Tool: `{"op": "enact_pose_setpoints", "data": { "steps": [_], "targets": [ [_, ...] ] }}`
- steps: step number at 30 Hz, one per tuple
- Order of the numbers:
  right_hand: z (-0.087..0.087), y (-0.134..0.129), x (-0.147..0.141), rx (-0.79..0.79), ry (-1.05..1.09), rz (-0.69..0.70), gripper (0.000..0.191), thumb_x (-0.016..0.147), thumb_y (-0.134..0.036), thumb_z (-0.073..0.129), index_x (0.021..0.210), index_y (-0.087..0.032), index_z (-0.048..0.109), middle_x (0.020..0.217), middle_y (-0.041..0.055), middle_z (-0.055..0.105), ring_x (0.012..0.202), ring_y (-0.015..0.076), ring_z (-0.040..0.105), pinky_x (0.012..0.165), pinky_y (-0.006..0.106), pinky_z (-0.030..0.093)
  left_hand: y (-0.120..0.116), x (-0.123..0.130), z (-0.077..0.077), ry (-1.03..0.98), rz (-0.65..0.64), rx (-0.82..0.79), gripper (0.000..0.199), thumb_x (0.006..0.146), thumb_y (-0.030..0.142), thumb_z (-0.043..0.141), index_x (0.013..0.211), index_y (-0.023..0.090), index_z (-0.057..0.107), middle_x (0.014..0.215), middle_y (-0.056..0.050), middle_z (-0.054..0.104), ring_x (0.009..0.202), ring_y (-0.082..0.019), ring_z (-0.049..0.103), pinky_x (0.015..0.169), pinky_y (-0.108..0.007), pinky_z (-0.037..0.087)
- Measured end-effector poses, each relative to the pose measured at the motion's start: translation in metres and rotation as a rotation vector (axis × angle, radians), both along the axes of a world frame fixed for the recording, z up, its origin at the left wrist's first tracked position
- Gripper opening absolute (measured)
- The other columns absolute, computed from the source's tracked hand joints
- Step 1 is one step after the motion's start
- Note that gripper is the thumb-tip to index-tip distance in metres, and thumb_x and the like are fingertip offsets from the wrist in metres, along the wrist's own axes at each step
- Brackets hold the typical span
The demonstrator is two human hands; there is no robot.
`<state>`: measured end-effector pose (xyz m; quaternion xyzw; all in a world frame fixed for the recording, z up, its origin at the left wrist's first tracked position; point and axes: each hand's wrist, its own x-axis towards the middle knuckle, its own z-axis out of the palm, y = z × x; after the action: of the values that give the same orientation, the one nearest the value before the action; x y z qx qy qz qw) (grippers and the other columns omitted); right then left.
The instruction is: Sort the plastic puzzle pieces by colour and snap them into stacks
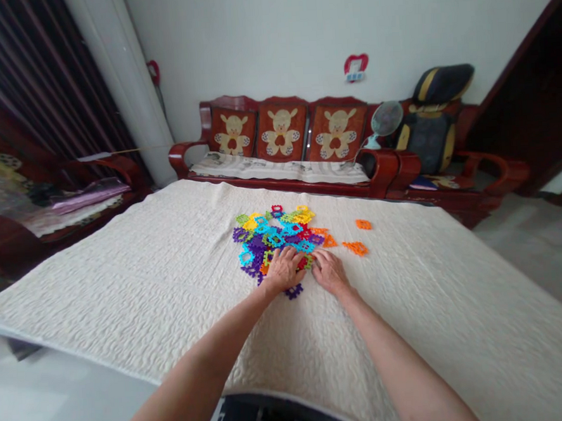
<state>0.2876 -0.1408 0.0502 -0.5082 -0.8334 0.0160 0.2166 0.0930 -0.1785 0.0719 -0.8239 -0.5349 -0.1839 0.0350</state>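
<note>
A heap of flat plastic pieces with toothed edges (259,242), in purple, blue, yellow, green, red and orange, lies on a cream quilted cover (170,262). My left hand (286,268) rests on the near part of the heap, palm down with its fingers spread. My right hand (329,270) is at the heap's right edge, its fingertips by a green and red piece; whether it grips anything is too small to tell. A purple piece (294,291) sits just below my left hand. Two orange groups (363,224) (356,248) lie apart on the right.
Behind the covered table stands a red wooden sofa (182,154) with bear-pattern cushions (283,133). A small fan (386,119) and a chair with a massage pad (426,139) are at the back right. Another wooden chair (126,166) stands at the left.
</note>
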Motion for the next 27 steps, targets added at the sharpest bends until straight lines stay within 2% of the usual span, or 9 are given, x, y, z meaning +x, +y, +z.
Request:
{"op": "enact_pose_setpoints", "data": {
  "steps": [4, 7, 11, 15, 18, 23, 25, 27],
  "targets": [
    [0.006, 0.0, -0.011, -0.037, -0.038, -0.145, 0.043, 0.09, -0.03, 0.053, 0.131, -0.019, 0.061, 0.129, 0.012, 0.061, 0.116, 0.0258, 0.056, 0.098, 0.037, 0.041, -0.003, 0.0, -0.004, -0.057, 0.076, 0.036, 0.042, 0.091, 0.039, 0.056, 0.13, 0.023, 0.06, 0.14, -0.013, 0.056, 0.132, -0.03, 0.047, 0.112, -0.051, 0.032],
    [0.01, -0.002, -0.018, -0.06, -0.033, -0.216, 0.041, 0.089, -0.032, 0.054, 0.126, -0.02, 0.064, 0.122, 0.0128, 0.061, 0.11, 0.0263, 0.057, 0.094, 0.036, 0.041, -0.007, -0.002, -0.002, -0.093, 0.14, 0.036, 0.041, 0.092, 0.041, 0.055, 0.127, 0.021, 0.06, 0.137, -0.013, 0.059, 0.129, -0.03, 0.049, 0.11, -0.049, 0.033],
    [0.005, -0.002, -0.018, -0.022, 0.019, -0.195, 0.036, 0.085, -0.03, 0.057, 0.116, -0.014, 0.066, 0.115, 0.0142, 0.062, 0.109, 0.0263, 0.056, 0.096, 0.035, 0.041, -0.009, -0.003, 0.0, -0.096, 0.197, 0.022, 0.043, 0.092, 0.043, 0.055, 0.127, 0.019, 0.06, 0.132, -0.013, 0.062, 0.123, -0.03, 0.052, 0.107, -0.048, 0.034],
    [-0.003, -0.003, -0.005, 0.014, 0.057, -0.149, 0.034, 0.08, -0.026, 0.057, 0.11, -0.012, 0.065, 0.106, 0.0135, 0.064, 0.104, 0.0255, 0.056, 0.095, 0.034, 0.041, -0.008, -0.002, -0.002, -0.084, 0.215, 0.013, 0.042, 0.093, 0.043, 0.054, 0.127, 0.019, 0.06, 0.131, -0.013, 0.063, 0.12, -0.03, 0.055, 0.106, -0.047, 0.034],
    [0.0, -0.002, 0.016, 0.07, 0.064, -0.168, 0.036, 0.081, -0.027, 0.055, 0.113, -0.012, 0.064, 0.11, 0.014, 0.063, 0.107, 0.0256, 0.055, 0.096, 0.035, 0.04, -0.007, -0.002, -0.003, -0.08, 0.212, 0.011, 0.043, 0.093, 0.043, 0.054, 0.129, 0.02, 0.059, 0.133, -0.013, 0.062, 0.122, -0.03, 0.053, 0.106, -0.048, 0.034],
    [0.015, 0.012, 0.054, 0.136, 0.032, -0.376, 0.044, 0.085, -0.029, 0.051, 0.125, -0.012, 0.059, 0.129, 0.0177, 0.058, 0.121, 0.0291, 0.049, 0.1, 0.041, 0.037, -0.008, -0.002, -0.003, -0.094, 0.197, 0.03, 0.044, 0.093, 0.039, 0.053, 0.132, 0.02, 0.058, 0.136, -0.014, 0.06, 0.123, -0.031, 0.053, 0.105, -0.049, 0.035],
    [0.02, 0.021, 0.059, 0.127, -0.008, -0.377, 0.048, 0.084, -0.028, 0.052, 0.13, -0.013, 0.057, 0.137, 0.0178, 0.054, 0.126, 0.0298, 0.045, 0.103, 0.043, 0.035, -0.009, -0.002, -0.002, -0.1, 0.195, 0.026, 0.043, 0.092, 0.039, 0.054, 0.131, 0.021, 0.059, 0.135, -0.014, 0.061, 0.123, -0.032, 0.053, 0.105, -0.05, 0.036],
    [0.025, 0.031, 0.055, 0.098, -0.046, -0.316, 0.051, 0.084, -0.027, 0.051, 0.133, -0.014, 0.055, 0.142, 0.0165, 0.052, 0.13, 0.0292, 0.043, 0.106, 0.045, 0.033, -0.009, -0.001, -0.001, -0.105, 0.196, 0.018, 0.041, 0.092, 0.039, 0.055, 0.129, 0.021, 0.06, 0.134, -0.014, 0.061, 0.122, -0.032, 0.054, 0.106, -0.051, 0.036]
  ]
}}
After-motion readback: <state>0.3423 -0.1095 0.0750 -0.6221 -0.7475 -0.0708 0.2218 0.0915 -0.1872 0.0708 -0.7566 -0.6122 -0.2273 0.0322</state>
